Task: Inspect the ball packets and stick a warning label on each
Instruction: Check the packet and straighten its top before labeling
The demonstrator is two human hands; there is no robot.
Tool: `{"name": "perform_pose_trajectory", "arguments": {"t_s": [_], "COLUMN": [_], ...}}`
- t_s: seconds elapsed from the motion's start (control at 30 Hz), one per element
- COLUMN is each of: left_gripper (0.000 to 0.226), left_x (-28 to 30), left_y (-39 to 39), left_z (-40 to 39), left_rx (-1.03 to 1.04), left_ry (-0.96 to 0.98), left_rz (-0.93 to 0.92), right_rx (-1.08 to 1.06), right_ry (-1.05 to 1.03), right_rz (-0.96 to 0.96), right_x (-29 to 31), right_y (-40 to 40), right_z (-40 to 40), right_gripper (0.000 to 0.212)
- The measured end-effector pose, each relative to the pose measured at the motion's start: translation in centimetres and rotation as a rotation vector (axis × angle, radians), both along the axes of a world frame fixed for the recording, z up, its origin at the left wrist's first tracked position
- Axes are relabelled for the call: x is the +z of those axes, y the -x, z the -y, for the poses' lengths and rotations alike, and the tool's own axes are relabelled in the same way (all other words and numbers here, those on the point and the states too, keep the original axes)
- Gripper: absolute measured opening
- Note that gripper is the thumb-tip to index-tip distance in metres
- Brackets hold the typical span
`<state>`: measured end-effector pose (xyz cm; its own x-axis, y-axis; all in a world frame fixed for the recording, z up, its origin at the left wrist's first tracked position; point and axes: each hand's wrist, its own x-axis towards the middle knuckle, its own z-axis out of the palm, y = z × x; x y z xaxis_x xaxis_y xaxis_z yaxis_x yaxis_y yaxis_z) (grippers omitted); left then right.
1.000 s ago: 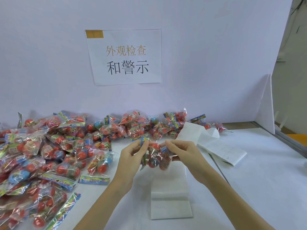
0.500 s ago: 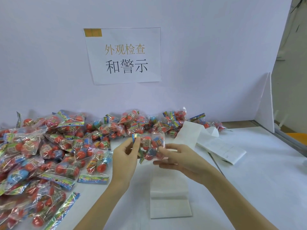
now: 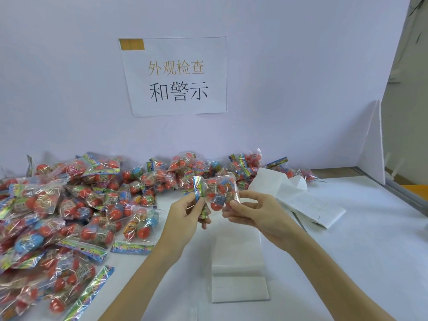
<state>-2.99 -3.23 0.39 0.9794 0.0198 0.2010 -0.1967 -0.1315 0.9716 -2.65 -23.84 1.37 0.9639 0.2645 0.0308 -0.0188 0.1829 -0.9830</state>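
Both hands hold one ball packet (image 3: 216, 193) up above the counter (image 3: 347, 251), the left hand (image 3: 185, 214) pinching its foil header in curled fingers, the right hand (image 3: 252, 210) gripping its far edge between thumb and fingertips, the packet heap (image 3: 69, 205) lying left of them.

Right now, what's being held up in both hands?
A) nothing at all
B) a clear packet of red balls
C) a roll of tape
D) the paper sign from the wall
B: the left hand and right hand pinch a clear ball packet between them, above the table.
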Motion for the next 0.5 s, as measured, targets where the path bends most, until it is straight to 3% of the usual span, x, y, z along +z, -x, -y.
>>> {"name": "perform_pose_trajectory", "arguments": {"t_s": [0.1, 0.2, 0.33, 0.4, 0.5], "left_gripper": [0.016, 0.039, 0.029, 0.02, 0.026], "left_x": [0.14, 0.59, 0.95, 0.66, 0.57], "left_y": [0.3, 0.51, 0.61, 0.56, 0.32], "left_z": [0.06, -0.28, -0.14, -0.13, -0.41], "left_rx": [-0.049, -0.09, -0.101, -0.072, -0.076], "left_ry": [-0.027, 0.037, 0.069, 0.087, 0.152], "left_rz": [-0.056, -0.055, -0.056, -0.053, -0.076], "right_rx": [-0.034, -0.038, 0.04, 0.031, -0.01], "right_ry": [0.118, 0.273, 0.308, 0.315, 0.353], "right_rz": [0.058, 0.1, 0.122, 0.131, 0.159], "right_x": [-0.15, -0.24, -0.29, -0.39, -0.6], "right_y": [-0.15, -0.26, -0.25, -0.27, -0.34], "right_z": [0.22, 0.44, 0.4, 0.15, -0.03], "right_gripper": [0.025, 0.016, 0.017, 0.023, 0.047]}}
